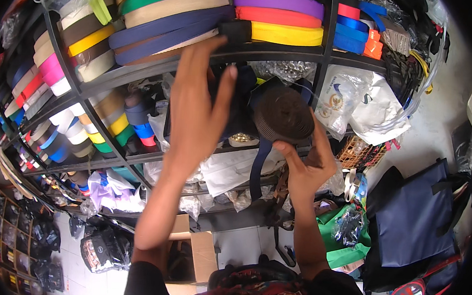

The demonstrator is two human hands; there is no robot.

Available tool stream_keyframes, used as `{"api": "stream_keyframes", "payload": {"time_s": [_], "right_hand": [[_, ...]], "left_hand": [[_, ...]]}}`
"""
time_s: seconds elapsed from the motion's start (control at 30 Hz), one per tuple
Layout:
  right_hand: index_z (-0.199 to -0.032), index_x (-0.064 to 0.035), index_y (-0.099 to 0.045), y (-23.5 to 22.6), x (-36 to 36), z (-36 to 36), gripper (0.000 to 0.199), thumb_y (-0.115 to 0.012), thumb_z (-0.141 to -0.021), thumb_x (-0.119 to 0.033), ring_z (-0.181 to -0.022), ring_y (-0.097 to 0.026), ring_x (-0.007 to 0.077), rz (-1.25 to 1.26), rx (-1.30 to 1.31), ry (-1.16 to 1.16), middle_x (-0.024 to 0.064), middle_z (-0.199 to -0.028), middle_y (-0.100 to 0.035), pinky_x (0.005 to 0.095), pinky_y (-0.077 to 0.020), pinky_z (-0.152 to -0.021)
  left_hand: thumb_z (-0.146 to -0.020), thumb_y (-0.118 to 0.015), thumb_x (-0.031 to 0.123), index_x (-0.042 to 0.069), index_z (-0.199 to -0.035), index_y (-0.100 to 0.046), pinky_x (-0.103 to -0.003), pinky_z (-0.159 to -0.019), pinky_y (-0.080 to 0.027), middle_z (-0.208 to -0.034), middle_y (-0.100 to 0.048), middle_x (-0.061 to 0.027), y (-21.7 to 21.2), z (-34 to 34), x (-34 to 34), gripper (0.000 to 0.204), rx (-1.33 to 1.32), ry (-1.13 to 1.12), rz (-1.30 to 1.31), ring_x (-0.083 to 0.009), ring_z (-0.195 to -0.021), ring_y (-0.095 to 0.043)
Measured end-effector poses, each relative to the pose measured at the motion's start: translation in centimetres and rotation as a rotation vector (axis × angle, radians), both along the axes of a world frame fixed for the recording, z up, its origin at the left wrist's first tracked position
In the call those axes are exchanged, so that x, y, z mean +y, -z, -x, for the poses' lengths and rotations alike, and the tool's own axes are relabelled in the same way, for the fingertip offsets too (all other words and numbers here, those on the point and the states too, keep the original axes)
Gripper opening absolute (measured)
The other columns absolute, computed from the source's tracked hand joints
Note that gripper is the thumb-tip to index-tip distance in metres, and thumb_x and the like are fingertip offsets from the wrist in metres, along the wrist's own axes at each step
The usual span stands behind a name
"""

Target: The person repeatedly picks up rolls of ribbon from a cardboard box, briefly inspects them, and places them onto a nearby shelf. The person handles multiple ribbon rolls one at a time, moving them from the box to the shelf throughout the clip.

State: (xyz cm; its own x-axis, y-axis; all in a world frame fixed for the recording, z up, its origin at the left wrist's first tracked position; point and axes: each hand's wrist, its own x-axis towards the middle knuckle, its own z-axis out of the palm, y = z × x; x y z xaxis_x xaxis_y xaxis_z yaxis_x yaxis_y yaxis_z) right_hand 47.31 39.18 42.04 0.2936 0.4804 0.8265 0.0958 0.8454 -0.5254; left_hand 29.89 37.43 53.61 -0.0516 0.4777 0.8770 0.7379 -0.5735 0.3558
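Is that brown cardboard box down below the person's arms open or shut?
Open. The brown cardboard box has no cover over its top, so its dark inside shows. What's in there is too dark to tell.

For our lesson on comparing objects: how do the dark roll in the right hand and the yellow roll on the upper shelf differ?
Colour: the dark roll is brownish-black; the yellow roll is bright.
Position: the dark roll is held in the right hand; the yellow roll lies stacked beneath a red roll.
Visible side: the dark roll shows its round face; the yellow roll shows mainly its edge.
Shared: both are rolls.
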Motion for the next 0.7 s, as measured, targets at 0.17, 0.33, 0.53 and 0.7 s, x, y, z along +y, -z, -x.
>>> {"api": "stream_keyframes", "payload": {"time_s": [0.17, 0.33, 0.53, 0.7], "right_hand": [[-0.127, 0.0096, -0.059, -0.2, 3.4, -0.7, 0.061, -0.085, -0.073, 0.001, -0.112, -0.063, 0.0215, -0.018, 0.088, -0.113, 0.0164, -0.12, -0.067, 0.0354, -0.0458, -0.102], [-0.126, 0.0072, -0.061, -0.8, 6.2, -0.3, 0.059, -0.085, -0.073, -0.003, -0.109, -0.063, 0.0195, -0.047, 0.062, -0.131, 0.0142, -0.118, -0.068, 0.0345, -0.0468, -0.099], [-0.126, 0.0027, -0.063, -3.7, 8.1, 0.7, 0.059, -0.087, -0.073, -0.009, -0.104, -0.064, 0.0179, -0.087, 0.008, -0.124, 0.0116, -0.116, -0.069, 0.0318, -0.048, -0.094], [-0.127, 0.0022, -0.063, -4.0, 8.5, 1.3, 0.06, -0.087, -0.074, -0.011, -0.103, -0.064, 0.0175, -0.126, 0.034, -0.143, 0.0114, -0.116, -0.069, 0.0314, -0.0483, -0.093]], "left_hand": [[-0.085, -0.07, 0.014, 0.003, -0.127, -0.056, -0.041, -0.083, -0.051, -0.121, -0.063, -0.0188, -8.0, 2.4, 6.8, 0.046, 0.631, -0.198, -0.014, -0.0351, -0.103, -0.062], [-0.081, -0.074, 0.009, 0.006, -0.134, -0.053, -0.034, -0.064, -0.052, -0.116, -0.064, -0.0136, -10.8, 2.0, 8.7, 0.057, 0.684, -0.17, 0.454, -0.024, -0.069, -0.063], [-0.08, -0.074, 0.003, 0.007, -0.131, -0.053, -0.032, -0.057, -0.051, -0.107, -0.063, -0.0116, -11.5, 2.3, 10.2, 0.055, 0.778, -0.042, 0.482, -0.0183, -0.061, -0.059], [-0.082, -0.074, 0.005, 0.009, -0.131, -0.051, -0.029, -0.049, -0.046, -0.107, -0.061, -0.0127, -12.5, 0.5, 8.7, 0.055, 0.662, -0.152, 0.735, -0.0149, -0.057, -0.057]]}}
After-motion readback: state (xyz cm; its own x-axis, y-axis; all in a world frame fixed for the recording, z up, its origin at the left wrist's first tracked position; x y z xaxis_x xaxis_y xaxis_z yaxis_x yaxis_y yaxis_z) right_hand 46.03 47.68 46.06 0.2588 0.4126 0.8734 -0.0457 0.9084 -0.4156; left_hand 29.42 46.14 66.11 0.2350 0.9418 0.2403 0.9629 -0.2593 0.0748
